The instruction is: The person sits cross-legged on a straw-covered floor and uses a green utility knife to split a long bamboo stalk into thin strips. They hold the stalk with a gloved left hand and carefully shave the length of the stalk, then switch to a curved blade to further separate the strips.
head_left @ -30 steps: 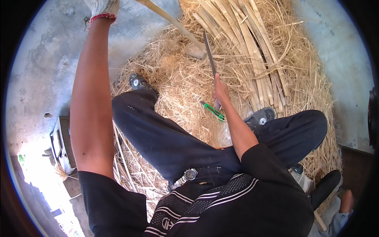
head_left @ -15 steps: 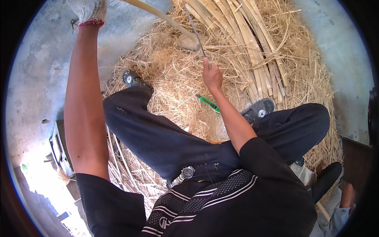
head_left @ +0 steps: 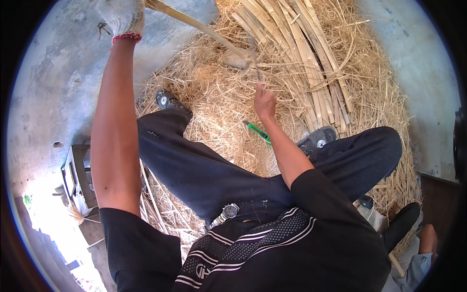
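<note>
At the upper left, my left hand [head_left: 125, 18] wears a white knitted glove with a red cuff, partly cut off by the top edge. It grips a long pale bamboo strip [head_left: 194, 24], which slants down to the right toward the shavings. My right hand [head_left: 265, 103], bare, is wrapped around the handle of a knife [head_left: 256, 61]. The thin blade points away from me, near the low end of the strip, and is smeared by motion. A green utility knife [head_left: 258, 132] lies on the shavings just left of my right forearm.
Bamboo shavings [head_left: 219, 107] cover the floor between my legs and beyond. Split bamboo strips [head_left: 306, 53] lie in a bundle at the upper right, beside my sandal [head_left: 318, 138]. Another person's arm [head_left: 428, 241] shows at the lower right. A wooden frame [head_left: 80, 175] stands at left.
My left arm has shifted right in the picture, and more of the gloved hand shows. My right hand has come slightly nearer with the knife, whose blade now stands more upright.
</note>
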Tool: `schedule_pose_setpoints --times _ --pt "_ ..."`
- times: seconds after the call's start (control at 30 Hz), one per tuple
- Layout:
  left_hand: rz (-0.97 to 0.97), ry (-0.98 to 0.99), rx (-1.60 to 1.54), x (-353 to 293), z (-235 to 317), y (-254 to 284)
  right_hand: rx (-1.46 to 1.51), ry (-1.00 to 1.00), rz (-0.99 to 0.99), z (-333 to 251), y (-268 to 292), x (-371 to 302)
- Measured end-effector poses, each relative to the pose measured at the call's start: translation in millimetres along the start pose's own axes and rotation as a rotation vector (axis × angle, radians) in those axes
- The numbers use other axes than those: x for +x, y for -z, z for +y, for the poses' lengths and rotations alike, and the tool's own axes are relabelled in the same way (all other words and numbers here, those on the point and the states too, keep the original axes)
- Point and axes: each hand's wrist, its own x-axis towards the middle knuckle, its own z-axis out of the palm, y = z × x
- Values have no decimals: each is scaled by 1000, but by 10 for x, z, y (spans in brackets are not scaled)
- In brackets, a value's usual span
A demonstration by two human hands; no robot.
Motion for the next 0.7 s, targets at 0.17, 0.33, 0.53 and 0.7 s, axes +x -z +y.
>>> schedule_pose_setpoints --times 0.17,0.33,0.53,0.7 --pt "-14 48 23 50 94 -52 -75 -42 142 738 -420 322" --pt "-51 33 -13 97 2 14 271 -203 -122 688 -268 282" --pt "37 -29 159 58 -5 7 151 -28 -71 -6 -93 10" --pt "126 -82 408 90 54 -85 9 -218 -130 338 -299 335"
